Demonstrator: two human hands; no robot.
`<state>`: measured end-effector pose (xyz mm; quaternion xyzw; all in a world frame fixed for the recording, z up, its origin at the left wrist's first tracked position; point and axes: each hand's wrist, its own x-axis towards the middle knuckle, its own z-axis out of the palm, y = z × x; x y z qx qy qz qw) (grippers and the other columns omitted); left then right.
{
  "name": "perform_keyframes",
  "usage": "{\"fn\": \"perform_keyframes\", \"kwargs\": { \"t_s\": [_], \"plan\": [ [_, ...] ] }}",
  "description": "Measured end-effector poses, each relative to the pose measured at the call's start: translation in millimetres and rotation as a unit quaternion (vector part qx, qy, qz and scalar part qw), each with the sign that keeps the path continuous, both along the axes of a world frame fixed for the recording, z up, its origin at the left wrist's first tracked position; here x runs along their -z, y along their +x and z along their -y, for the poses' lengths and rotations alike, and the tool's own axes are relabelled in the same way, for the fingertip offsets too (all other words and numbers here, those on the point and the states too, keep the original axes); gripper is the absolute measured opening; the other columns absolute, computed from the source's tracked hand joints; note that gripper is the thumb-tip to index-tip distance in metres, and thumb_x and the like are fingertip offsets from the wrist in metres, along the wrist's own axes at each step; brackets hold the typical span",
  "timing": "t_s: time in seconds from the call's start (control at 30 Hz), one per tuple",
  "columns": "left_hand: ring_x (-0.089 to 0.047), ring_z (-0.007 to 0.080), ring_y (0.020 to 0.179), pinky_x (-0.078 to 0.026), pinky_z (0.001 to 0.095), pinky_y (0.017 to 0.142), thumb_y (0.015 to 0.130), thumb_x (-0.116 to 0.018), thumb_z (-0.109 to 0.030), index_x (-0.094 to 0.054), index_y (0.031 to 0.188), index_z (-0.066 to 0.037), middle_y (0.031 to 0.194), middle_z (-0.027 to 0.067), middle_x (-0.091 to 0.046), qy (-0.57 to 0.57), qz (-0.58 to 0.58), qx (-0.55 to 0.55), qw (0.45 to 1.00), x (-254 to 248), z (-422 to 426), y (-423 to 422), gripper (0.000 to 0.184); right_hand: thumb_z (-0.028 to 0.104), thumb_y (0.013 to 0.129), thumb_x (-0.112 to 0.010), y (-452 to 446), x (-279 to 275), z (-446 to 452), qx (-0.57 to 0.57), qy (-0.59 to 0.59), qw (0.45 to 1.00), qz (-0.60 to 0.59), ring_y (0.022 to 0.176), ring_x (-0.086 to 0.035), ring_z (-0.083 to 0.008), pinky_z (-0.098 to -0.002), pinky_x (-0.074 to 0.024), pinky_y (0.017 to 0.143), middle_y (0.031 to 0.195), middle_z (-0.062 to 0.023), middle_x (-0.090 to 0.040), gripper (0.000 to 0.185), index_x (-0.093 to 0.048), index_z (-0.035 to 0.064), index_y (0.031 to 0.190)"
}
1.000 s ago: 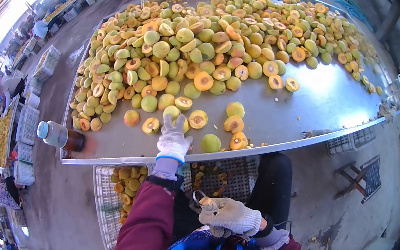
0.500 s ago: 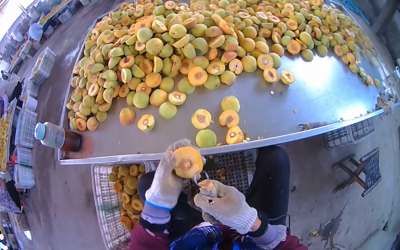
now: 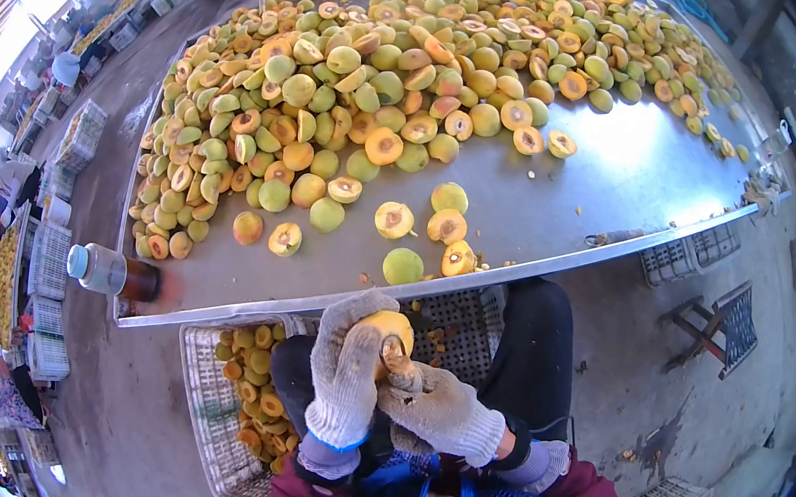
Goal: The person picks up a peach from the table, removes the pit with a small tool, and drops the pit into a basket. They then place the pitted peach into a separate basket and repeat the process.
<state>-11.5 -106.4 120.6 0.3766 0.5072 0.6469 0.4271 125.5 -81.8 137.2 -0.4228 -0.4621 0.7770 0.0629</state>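
Observation:
In a pale knit glove, my left hand [image 3: 345, 372] is wrapped round a halved yellow fruit [image 3: 391, 330], just off the table's front edge. My gloved right hand [image 3: 442, 410] grips a small tool [image 3: 393, 349] with a metal loop, which touches the fruit's cut face; the fingers hide most of its handle. Above both hands, a few loose fruits lie on the metal table [image 3: 563, 215], among them a green one [image 3: 403, 266] and a cut half [image 3: 394, 220]. Behind them spreads a large heap of halved fruit [image 3: 338, 90].
A bottle of brown liquid [image 3: 113, 272] lies at the table's left corner. Below the edge are a crate of fruit halves [image 3: 197, 403] and a dark crate [image 3: 468, 328]. A folding stool [image 3: 731, 328] stands at right. People and crates line the far left.
My left hand has picked a fruit half off the table and brought it back to my right hand. The tool's loop now meets the fruit.

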Motion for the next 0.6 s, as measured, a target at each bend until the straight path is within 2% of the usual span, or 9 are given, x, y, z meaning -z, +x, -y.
{"fn": "perform_keyframes", "kwargs": {
  "t_s": [0.03,0.1,0.13,0.2,0.27,0.3,0.37,0.43,0.6],
  "plan": [
    [-0.059,0.0192,0.102,-0.048,0.0334,0.092,0.096,-0.055,-0.02,-0.049,0.124,-0.001,0.119,0.0116,-0.058,-0.048,-0.08,0.026,0.995,-5,-3,-5,0.035,0.033,0.09,-0.061,2,-3,-4,0.0,0.001,1.0,0.0,0.049,-0.056,-0.0112,-0.0286,-0.0459,0.049,0.058,-0.0025,-0.058,0.025,-0.059,0.0087,0.094],
    [-0.057,0.016,0.101,-0.046,0.0312,0.092,0.095,-0.054,-0.01,-0.051,0.123,0.0,0.117,0.0099,-0.059,-0.062,-0.053,0.03,0.996,-5,-4,-5,0.029,0.03,0.09,-0.062,8,-9,-10,-0.007,-0.135,0.991,-0.019,0.047,-0.054,-0.0105,-0.0268,-0.0429,0.046,0.057,-0.0026,-0.056,0.022,-0.058,0.0087,0.092],
    [-0.057,0.0177,0.104,-0.046,0.0323,0.094,0.094,-0.056,-0.014,-0.049,0.126,0.0,0.119,0.0111,-0.058,-0.058,-0.015,0.053,0.997,-5,-3,-6,0.035,0.028,0.089,-0.063,10,8,-5,0.009,-0.053,0.995,-0.088,0.047,-0.053,-0.0095,-0.0245,-0.0406,0.042,0.057,-0.0026,-0.055,0.02,-0.058,0.0094,0.09],
    [-0.057,0.0193,0.107,-0.045,0.0333,0.096,0.093,-0.059,-0.017,-0.048,0.129,0.0,0.12,0.0123,-0.058,-0.053,0.024,0.077,0.995,-7,-2,-4,0.041,0.029,0.089,-0.064,18,10,-8,0.011,-0.103,0.99,-0.094,0.047,-0.053,-0.0103,-0.026,-0.0421,0.043,0.056,-0.003,-0.054,0.021,-0.058,0.0092,0.091],
    [-0.055,0.0235,0.112,-0.044,0.036,0.099,0.09,-0.066,-0.031,-0.042,0.136,0.0,0.123,0.0153,-0.057,0.025,0.267,0.111,0.957,-15,2,1,0.06,0.03,0.088,-0.065,21,8,-7,0.012,-0.156,0.983,-0.098,0.047,-0.054,-0.0111,-0.0275,-0.0435,0.045,0.056,-0.0035,-0.054,0.022,-0.058,0.0091,0.093],
    [-0.055,0.0235,0.112,-0.044,0.036,0.099,0.09,-0.066,-0.031,-0.042,0.136,0.0,0.123,0.0153,-0.057,0.026,0.267,0.11,0.957,-13,3,-1,0.06,0.032,0.088,-0.065,21,6,-7,0.008,-0.143,0.985,-0.091,0.047,-0.055,-0.0118,-0.0291,-0.0455,0.048,0.057,-0.0036,-0.056,0.025,-0.059,0.0092,0.095],
    [-0.054,0.027,0.116,-0.043,0.0382,0.101,0.086,-0.066,-0.046,-0.035,0.142,-0.001,0.127,0.0178,-0.055,-0.015,0.202,0.111,0.973,-5,5,-9,0.078,0.035,0.087,-0.065,19,-1,-6,-0.001,-0.132,0.988,-0.084,0.048,-0.057,-0.0125,-0.0306,-0.0475,0.051,0.058,-0.0036,-0.057,0.028,-0.059,0.0094,0.097],
    [-0.054,0.0262,0.116,-0.044,0.0379,0.1,0.087,-0.063,-0.049,-0.037,0.141,-0.001,0.126,0.0172,-0.055,-0.02,0.19,0.122,0.974,4,5,-18,0.077,0.038,0.087,-0.064,11,-11,-8,-0.047,0.11,0.99,0.074,0.053,-0.062,-0.0133,-0.0314,-0.05,0.056,0.062,-0.002,-0.062,0.03,-0.061,0.0115,0.101],
    [-0.057,0.0233,0.112,-0.045,0.0362,0.098,0.09,-0.057,-0.055,-0.043,0.137,0.001,0.123,0.0152,-0.058,-0.073,0.126,0.158,0.977,4,6,-28,0.075,0.039,0.085,-0.065,10,-2,5,-0.025,0.314,0.943,0.105,0.062,-0.067,-0.0238,-0.0364,-0.0521,0.059,0.068,-0.0053,-0.066,0.03,-0.062,0.0148,0.102]
  ]
}}
